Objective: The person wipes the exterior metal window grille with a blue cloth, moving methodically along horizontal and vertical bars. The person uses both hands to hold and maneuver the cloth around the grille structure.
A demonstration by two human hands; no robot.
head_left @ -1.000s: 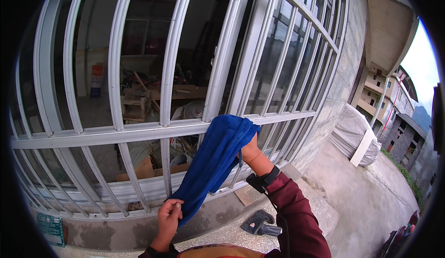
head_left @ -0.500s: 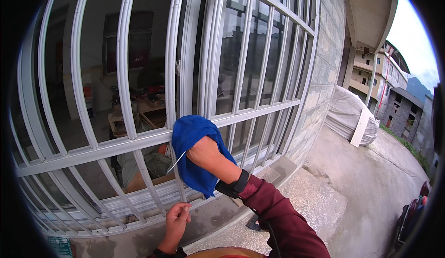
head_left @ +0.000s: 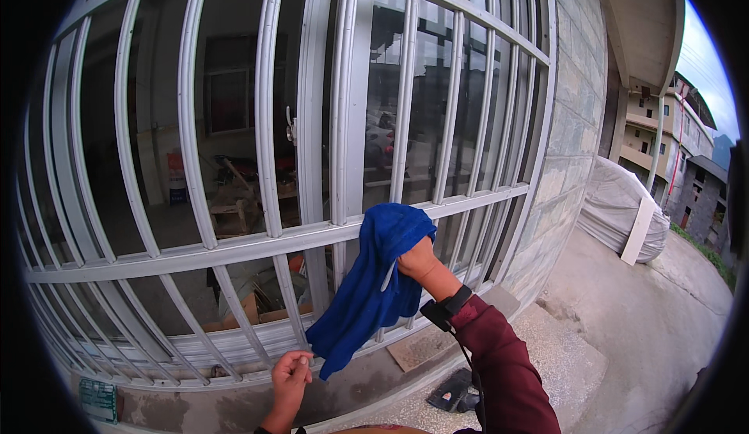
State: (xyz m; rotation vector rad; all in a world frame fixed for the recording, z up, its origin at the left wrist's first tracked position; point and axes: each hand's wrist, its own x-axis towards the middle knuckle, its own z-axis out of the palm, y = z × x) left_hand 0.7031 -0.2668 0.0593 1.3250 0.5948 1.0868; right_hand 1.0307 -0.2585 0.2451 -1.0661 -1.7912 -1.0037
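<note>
A blue cloth (head_left: 373, 286) is bunched under my right hand (head_left: 418, 259), whose fingers are wrapped round it. The hand presses the cloth against the horizontal rail (head_left: 179, 262) of a silver metal window grille (head_left: 269, 122). A long fold of it hangs down to the left in front of the lower bars. Beside my right fingers a thin white strip (head_left: 388, 275) sticks out from the cloth. Low down, next to the cloth's hanging corner, is my left hand (head_left: 290, 379), thumb and fingers pressed together. Nothing shows in that pinch; the cloth's tip is close behind its fingertips.
Behind the bars are sliding window panes (head_left: 390, 83) and a dim cluttered room. A stone-tiled wall (head_left: 573, 114) stands to the right, with a grey covered bulk (head_left: 616, 208) beyond. Below lie a concrete ledge (head_left: 343, 391), a dark item (head_left: 456, 391) and a green item (head_left: 98, 400).
My right hand has slid the cloth rightward along the rail, and more of the cloth now hangs down to the left. My left hand stays low, now close to the cloth's corner.
</note>
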